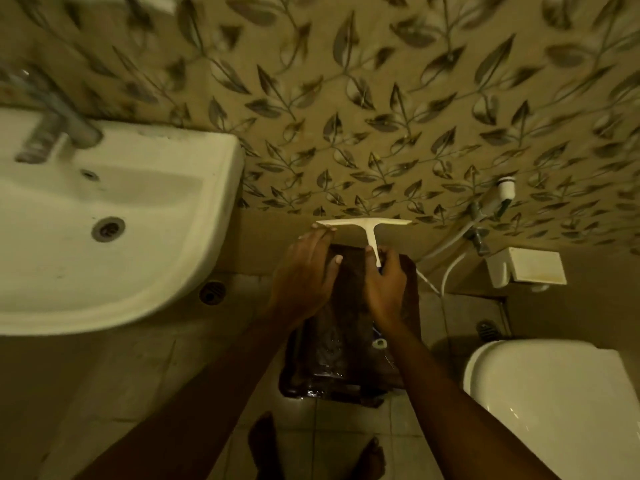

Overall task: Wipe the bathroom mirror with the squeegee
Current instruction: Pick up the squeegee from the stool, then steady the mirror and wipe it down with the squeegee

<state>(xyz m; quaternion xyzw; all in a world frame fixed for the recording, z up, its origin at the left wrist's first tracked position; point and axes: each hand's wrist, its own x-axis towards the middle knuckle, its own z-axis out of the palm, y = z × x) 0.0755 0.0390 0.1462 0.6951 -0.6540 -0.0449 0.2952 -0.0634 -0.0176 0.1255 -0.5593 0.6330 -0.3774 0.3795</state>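
A white T-shaped squeegee [367, 226] is held low in front of the leaf-patterned wall, blade on top and level. My right hand [386, 284] grips its short handle from below. My left hand [306, 271] has its fingers spread, the fingertips touching the left end of the blade. Both hands hover over a dark brown plastic stool [346, 341] on the floor. No mirror is in view.
A white washbasin [194, 271] with a metal tap [59, 133] fills the left side. A white toilet [554, 403] is at the lower right, with a hand-spray hose [485, 216] and a white wall box [530, 268] above it. My bare feet [311, 452] stand on the tiled floor.
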